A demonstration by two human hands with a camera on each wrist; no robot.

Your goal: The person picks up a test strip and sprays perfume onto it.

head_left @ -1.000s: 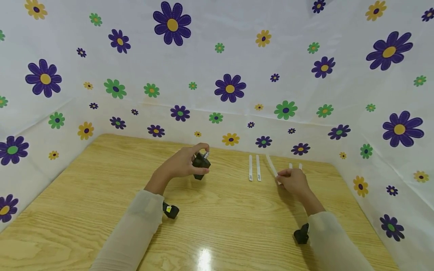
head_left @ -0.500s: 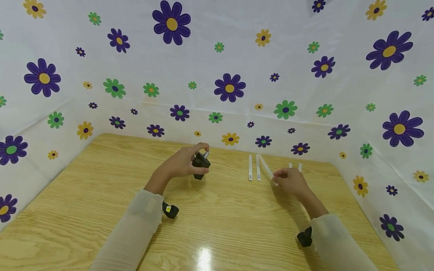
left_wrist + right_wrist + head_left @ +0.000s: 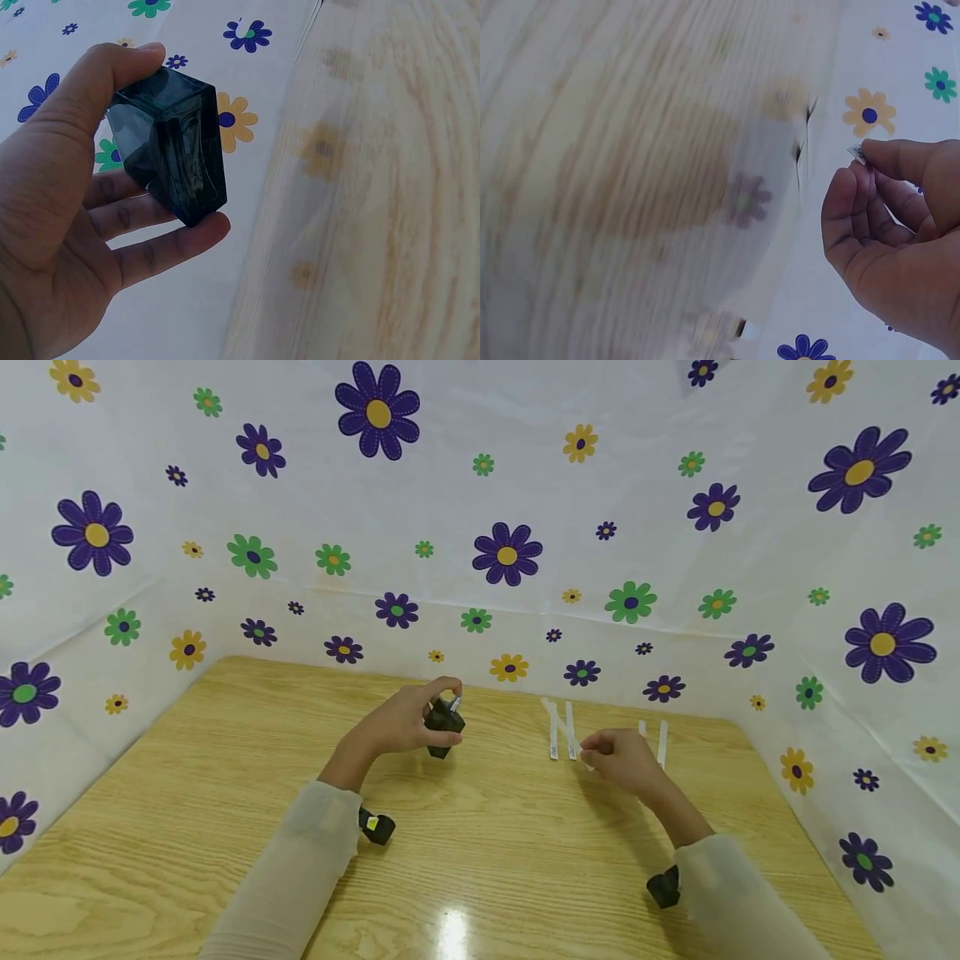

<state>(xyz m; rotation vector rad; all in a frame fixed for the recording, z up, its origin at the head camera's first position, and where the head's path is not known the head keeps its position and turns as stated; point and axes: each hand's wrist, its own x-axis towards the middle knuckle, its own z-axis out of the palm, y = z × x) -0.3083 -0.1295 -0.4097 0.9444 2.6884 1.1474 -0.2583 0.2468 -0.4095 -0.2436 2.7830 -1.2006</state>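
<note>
A dark, faceted glass spray bottle is gripped above the wooden table by my left hand. One finger arches over its top beside a small silver nozzle; the left wrist view shows the bottle between thumb and fingers. My right hand pinches the near end of a thin white paper strip. This strip slants across two paper strips lying side by side, one of them the left strip. In the right wrist view just the printed tip of the pinched strip shows.
Two more white strips, including the rightmost strip, lie right of my right hand, partly hidden by it. Behind the wooden table and at both sides hangs a white flowered cloth. A black wrist camera sits under the left sleeve.
My right hand has moved left with the pinched strip, whose far end has swung over the two strips on the table. My left hand and the bottle have stayed still.
</note>
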